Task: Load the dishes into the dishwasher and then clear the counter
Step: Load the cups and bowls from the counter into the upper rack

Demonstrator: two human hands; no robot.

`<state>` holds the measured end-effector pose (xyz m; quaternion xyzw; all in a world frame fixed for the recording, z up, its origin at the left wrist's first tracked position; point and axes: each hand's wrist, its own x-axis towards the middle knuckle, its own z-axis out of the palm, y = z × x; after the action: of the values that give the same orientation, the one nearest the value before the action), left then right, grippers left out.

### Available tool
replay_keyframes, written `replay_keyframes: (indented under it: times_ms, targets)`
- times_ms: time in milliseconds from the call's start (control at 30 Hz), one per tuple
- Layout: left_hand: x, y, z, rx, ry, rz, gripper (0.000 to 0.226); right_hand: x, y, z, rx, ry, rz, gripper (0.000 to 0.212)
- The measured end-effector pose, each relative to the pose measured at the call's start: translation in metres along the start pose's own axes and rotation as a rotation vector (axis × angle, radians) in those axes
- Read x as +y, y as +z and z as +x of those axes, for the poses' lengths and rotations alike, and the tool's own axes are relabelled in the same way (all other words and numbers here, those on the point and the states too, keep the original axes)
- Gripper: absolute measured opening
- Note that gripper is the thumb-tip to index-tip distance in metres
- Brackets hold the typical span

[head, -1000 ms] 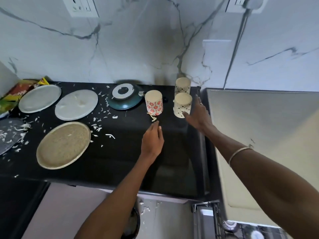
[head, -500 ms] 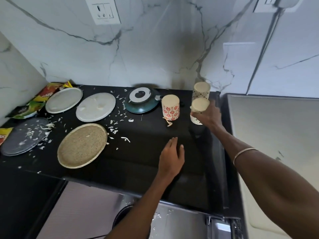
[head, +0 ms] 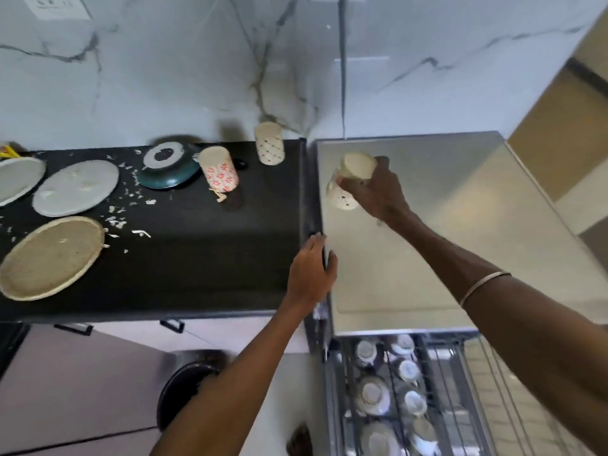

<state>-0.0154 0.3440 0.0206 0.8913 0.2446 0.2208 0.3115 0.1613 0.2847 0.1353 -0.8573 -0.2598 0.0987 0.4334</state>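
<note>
While your right hand (head: 375, 189) grips a cream dotted cup (head: 348, 182) upside down and tilted above the steel dishwasher top (head: 460, 225), your left hand (head: 311, 271) lies with fingers curled over the right edge of the black tabletop (head: 204, 268), holding nothing loose. Back on the tabletop stand a second dotted cup (head: 269, 143) by the wall and a red-flowered cup (head: 218, 174) beside an overturned teal bowl (head: 167, 166). Three plates (head: 75, 187) lie to the left among white scraps. Below, the open dishwasher rack (head: 394, 390) holds cups and saucers
</note>
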Motion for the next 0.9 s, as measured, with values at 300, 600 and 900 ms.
replay_keyframes:
  times_ms: [300, 600, 900]
  targets:
    - [0.143, 0.096, -0.105, 0.05, 0.175, -0.005, 0.035, 0.122, -0.178, -0.119, 0.054, 0.066, 0.018, 0.093]
    - [0.223, 0.206, -0.212, -0.209, 0.188, 0.057, 0.041, 0.232, -0.298, -0.224, -0.036, 0.089, 0.013, 0.089]
    - [0.23, 0.245, -0.258, -0.406, -0.084, 0.067, 0.038, 0.347, -0.273, -0.276, -0.11, 0.225, 0.032, 0.087]
